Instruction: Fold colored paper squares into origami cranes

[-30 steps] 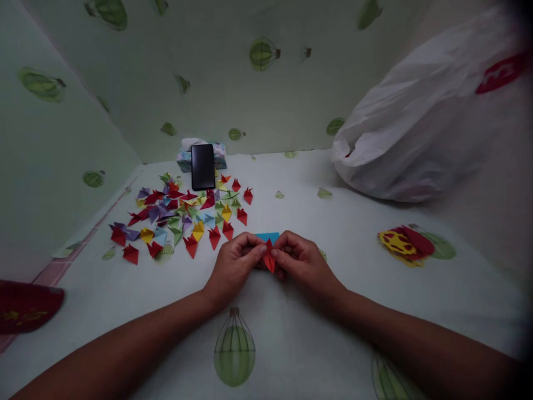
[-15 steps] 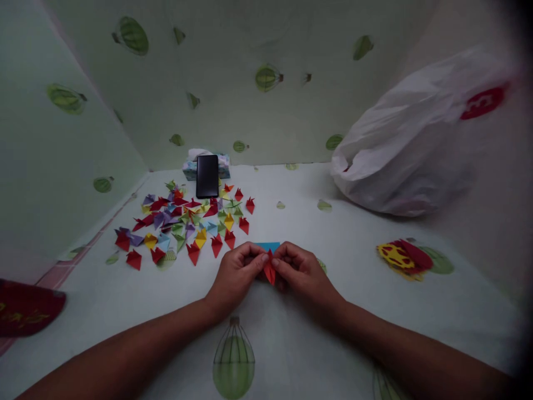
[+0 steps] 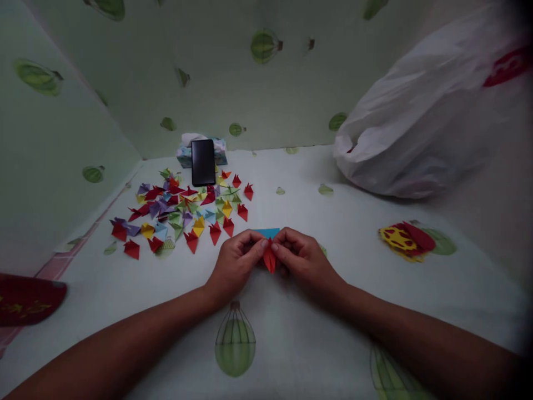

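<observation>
My left hand (image 3: 235,262) and my right hand (image 3: 300,256) meet at the middle of the table, fingers pinched together on a small folded red paper piece (image 3: 270,259). The red piece points down between my fingertips. A blue paper sheet (image 3: 267,232) lies on the table just behind my hands, partly hidden by them. To the left and further back lies a scattered pile of folded paper pieces (image 3: 183,211) in red, yellow, green, purple and blue.
A black phone (image 3: 203,161) leans on a tissue box (image 3: 185,154) at the back. A large white plastic bag (image 3: 420,122) fills the right rear. A red and yellow paper item (image 3: 406,239) lies at right. A dark red object (image 3: 25,299) sits at the left edge.
My hands stay pinched on the red piece and have hardly moved; only the view has shifted up and down.
</observation>
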Demonstrator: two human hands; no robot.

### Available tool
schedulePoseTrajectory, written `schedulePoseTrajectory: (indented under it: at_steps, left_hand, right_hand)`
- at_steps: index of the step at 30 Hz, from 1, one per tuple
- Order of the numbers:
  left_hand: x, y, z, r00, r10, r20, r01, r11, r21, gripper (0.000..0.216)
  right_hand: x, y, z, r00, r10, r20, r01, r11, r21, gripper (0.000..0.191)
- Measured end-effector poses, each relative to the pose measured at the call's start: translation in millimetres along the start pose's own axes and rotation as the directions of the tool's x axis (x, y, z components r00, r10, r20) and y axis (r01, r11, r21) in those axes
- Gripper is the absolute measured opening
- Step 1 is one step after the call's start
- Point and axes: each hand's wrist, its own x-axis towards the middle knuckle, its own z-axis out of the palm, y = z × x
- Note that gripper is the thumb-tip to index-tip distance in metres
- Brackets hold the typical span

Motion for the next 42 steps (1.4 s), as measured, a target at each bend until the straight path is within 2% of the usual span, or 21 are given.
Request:
schedulePoseTrajectory:
  at_steps: [5,10,17,22,27,36,42]
  left_hand:
    - [-0.7,0.4,0.8,0.999,0.018,-0.045,-0.014,0.997,0.073,0.018]
    - [-0.7,2.3,0.5,1.0,0.014,0.008,-0.014,1.0,0.018,0.018]
    - [0.7,-1.7,-0.2,0.998,0.044,-0.046,-0.041,0.997,0.058,0.014]
    - [0.3,-2.7,0.4,0.999,0.014,-0.031,-0.014,1.0,-0.006,0.015]
    - [0.4,-3.0,0.8,0.999,0.048,-0.018,-0.049,0.999,-0.017,0.014]
    - [1.8,-5.3,1.5,0.999,0.035,0.012,-0.034,0.996,-0.085,0.016]
    - [1.7,-5.1,1.2,0.997,0.082,-0.004,-0.082,0.994,-0.073,0.021]
  right_hand:
    - [-0.9,-0.7,0.7,1.0,0.002,0.003,-0.002,1.0,0.004,0.019]
    - [-0.9,-1.4,-0.5,1.0,-0.023,-0.008,0.023,1.0,-0.022,0.018]
    - [0.8,-0.3,-0.6,0.998,0.001,0.064,-0.008,0.994,0.111,0.014]
    - [2.3,0.0,-1.2,0.999,0.01,0.035,-0.015,0.991,0.13,0.011]
    - [3.0,1.2,-1.9,1.0,0.007,0.026,-0.01,0.993,0.118,0.008]
    - [4.2,4.3,-1.8,0.998,-0.056,0.006,0.056,0.995,0.083,0.006]
    - [4.8,5.3,-1.9,0.992,-0.124,0.031,0.116,0.976,0.183,0.007]
